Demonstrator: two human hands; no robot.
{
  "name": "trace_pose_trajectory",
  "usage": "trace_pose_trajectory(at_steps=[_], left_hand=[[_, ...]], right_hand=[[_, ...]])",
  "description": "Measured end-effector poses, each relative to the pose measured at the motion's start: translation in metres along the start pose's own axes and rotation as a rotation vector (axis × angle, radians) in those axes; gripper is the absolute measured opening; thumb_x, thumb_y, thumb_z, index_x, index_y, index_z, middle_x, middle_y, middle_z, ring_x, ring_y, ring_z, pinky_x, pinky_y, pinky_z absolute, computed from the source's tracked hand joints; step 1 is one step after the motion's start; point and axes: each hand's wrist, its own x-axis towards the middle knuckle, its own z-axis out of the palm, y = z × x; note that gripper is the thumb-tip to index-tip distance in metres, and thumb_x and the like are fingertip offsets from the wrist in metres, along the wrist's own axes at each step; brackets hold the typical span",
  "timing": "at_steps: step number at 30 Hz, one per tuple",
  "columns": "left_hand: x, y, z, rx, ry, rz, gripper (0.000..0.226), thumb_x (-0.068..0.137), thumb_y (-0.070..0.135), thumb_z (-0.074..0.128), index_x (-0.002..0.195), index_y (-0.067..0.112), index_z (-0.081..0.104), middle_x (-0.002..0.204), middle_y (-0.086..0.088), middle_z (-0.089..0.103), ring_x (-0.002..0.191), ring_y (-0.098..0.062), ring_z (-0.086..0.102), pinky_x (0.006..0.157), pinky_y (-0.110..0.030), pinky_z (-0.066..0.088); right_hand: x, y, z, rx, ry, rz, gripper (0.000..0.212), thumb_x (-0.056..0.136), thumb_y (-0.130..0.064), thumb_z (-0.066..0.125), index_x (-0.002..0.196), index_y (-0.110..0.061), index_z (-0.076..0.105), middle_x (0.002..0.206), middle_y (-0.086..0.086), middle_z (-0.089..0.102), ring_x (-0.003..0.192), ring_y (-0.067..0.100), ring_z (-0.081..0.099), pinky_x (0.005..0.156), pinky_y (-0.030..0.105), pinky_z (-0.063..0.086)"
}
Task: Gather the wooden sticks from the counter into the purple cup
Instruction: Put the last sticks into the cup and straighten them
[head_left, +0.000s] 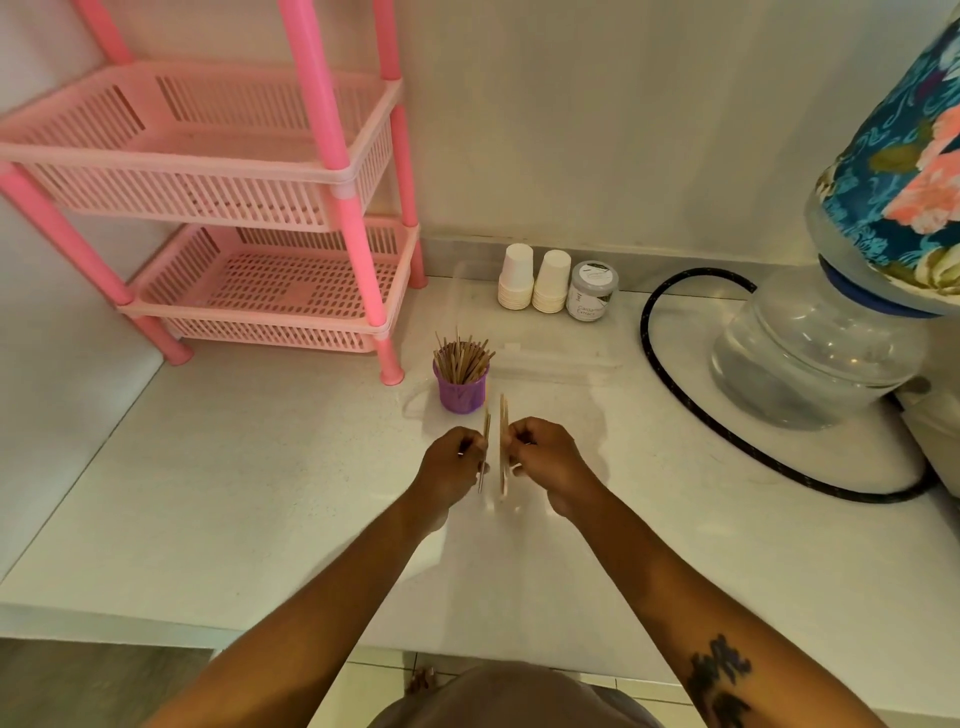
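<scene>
Nearest to where I stand, two bare forearms reach out over the white worktop (260, 467), the right one bearing a dark tattoo (719, 680). Each arm ends in a closed grip. The left hand (451, 462) is curled around a thin wooden stick or two (485, 447), and the right hand (540, 452) is pinched on a slightly thicker bunch (503, 441). Both lots stand nearly upright, long axes running away from the person, tips aimed at the far side. The two hands sit close together, almost knuckle to knuckle.

Just beyond the stick tips, and a little to the left, stands the purple cup (461, 392), already bristling with sticks (462, 358) fanned out of its mouth. The left hand looks marginally nearer to it, so I'd judge a short forward reach with the tips tilted down would drop either bunch in. I can see no loose sticks left on the worktop.

Farther back sit two stacks of paper cups (532, 280) and a small jar (592, 291), a pink rack (260, 218) to the left, and a water bottle (815, 353) with a looping black hose (675, 374) to the right.
</scene>
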Motion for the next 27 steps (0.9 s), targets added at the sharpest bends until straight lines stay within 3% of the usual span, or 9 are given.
trace_pose_trajectory(at_steps=[6, 10, 14, 18, 23, 27], left_hand=[[0.009, 0.012, -0.007, 0.038, 0.007, 0.064, 0.017, 0.106, 0.024, 0.051, 0.102, 0.015, 0.065, 0.097, -0.005, 0.075, 0.091, -0.021, 0.071, 0.073, -0.027, 0.052], [0.016, 0.02, -0.015, 0.05, 0.034, 0.106, 0.015, 0.105, 0.024, 0.054, 0.096, 0.019, 0.065, 0.091, 0.0, 0.075, 0.083, -0.015, 0.072, 0.069, -0.024, 0.051], [0.028, 0.032, -0.023, 0.104, 0.07, 0.175, 0.012, 0.104, 0.023, 0.056, 0.096, 0.021, 0.065, 0.09, 0.002, 0.075, 0.08, -0.013, 0.073, 0.067, -0.021, 0.05], [0.043, 0.052, -0.036, 0.161, 0.095, 0.28, 0.011, 0.102, 0.017, 0.057, 0.094, 0.017, 0.064, 0.091, -0.006, 0.074, 0.085, -0.026, 0.073, 0.075, -0.037, 0.059], [0.064, 0.087, -0.052, 0.285, 0.123, 0.404, 0.008, 0.102, 0.013, 0.058, 0.097, 0.007, 0.062, 0.086, -0.005, 0.072, 0.079, -0.025, 0.071, 0.072, -0.033, 0.058], [0.081, 0.113, -0.06, 0.379, 0.173, 0.5, 0.003, 0.1, 0.007, 0.058, 0.099, 0.007, 0.061, 0.082, 0.0, 0.065, 0.075, -0.019, 0.064, 0.065, -0.02, 0.049]], right_hand=[[0.004, -0.022, 0.01, 0.088, -0.011, -0.043, 0.007, 0.098, -0.02, 0.067, 0.099, -0.015, 0.072, 0.094, 0.007, 0.077, 0.083, 0.02, 0.073, 0.068, 0.03, 0.06], [0.01, -0.032, 0.015, 0.089, 0.014, -0.083, 0.005, 0.097, -0.023, 0.07, 0.095, -0.018, 0.072, 0.09, 0.003, 0.075, 0.077, 0.016, 0.07, 0.058, 0.021, 0.055], [0.019, -0.045, 0.022, 0.108, 0.063, -0.135, 0.007, 0.096, -0.021, 0.072, 0.089, -0.021, 0.071, 0.086, 0.001, 0.073, 0.071, 0.015, 0.07, 0.056, 0.022, 0.056], [0.032, -0.065, 0.026, 0.136, 0.105, -0.172, 0.004, 0.097, -0.015, 0.07, 0.093, -0.016, 0.072, 0.089, 0.004, 0.073, 0.073, 0.021, 0.072, 0.06, 0.028, 0.062], [0.05, -0.1, 0.025, 0.127, 0.149, -0.244, 0.005, 0.096, -0.009, 0.069, 0.1, -0.011, 0.071, 0.095, 0.009, 0.074, 0.083, 0.027, 0.076, 0.075, 0.04, 0.066], [0.067, -0.12, 0.025, 0.086, 0.215, -0.319, 0.007, 0.096, -0.009, 0.069, 0.101, -0.01, 0.073, 0.095, 0.007, 0.074, 0.088, 0.028, 0.074, 0.081, 0.047, 0.064]])
